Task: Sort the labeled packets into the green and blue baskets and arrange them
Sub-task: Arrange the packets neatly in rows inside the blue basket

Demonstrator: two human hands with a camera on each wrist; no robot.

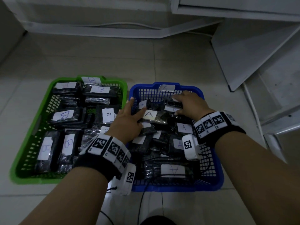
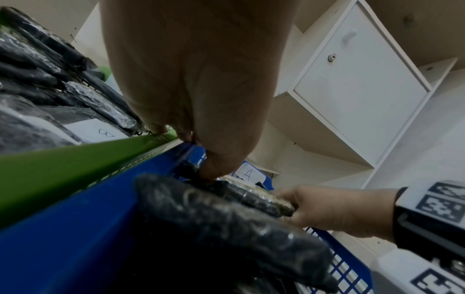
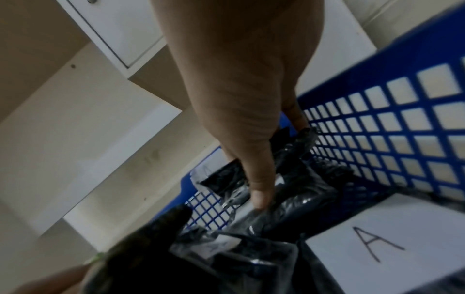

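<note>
The black packets (image 1: 155, 137) lie in a loose heap inside the blue basket (image 1: 215, 174), and each white sticker that can be read has an A on it. The left hand (image 1: 128, 120) is over the left side of this basket, with its thumb on top of the A packet (image 1: 153, 116) on top of the heap, and its fingers seem to curl round the packet's left end, though the hand hides most of them. The right hand (image 1: 190, 103) is near the far right corner of the blue basket, with its fingers bent down and its thumb pressed onto another black packet (image 1: 172, 102) there; the right wrist view is blurry, so the grip is hard to tell for sure. A white A tag (image 1: 166, 88) sits on the far rim of the blue basket. The green basket (image 1: 24, 161) stands just beside the blue one on its left, and their sides touch or nearly touch. It is full of black packets with B stickers (image 1: 63, 115), lying mostly flat side by side. A white B tag (image 1: 90, 80) sits on its far rim. Both baskets rest on a pale tiled floor (image 1: 162, 59). White shelves (image 1: 259, 62) stand past the baskets at the far right. Each wrist wears a black band with black-and-white square markers (image 1: 112, 148).
</note>
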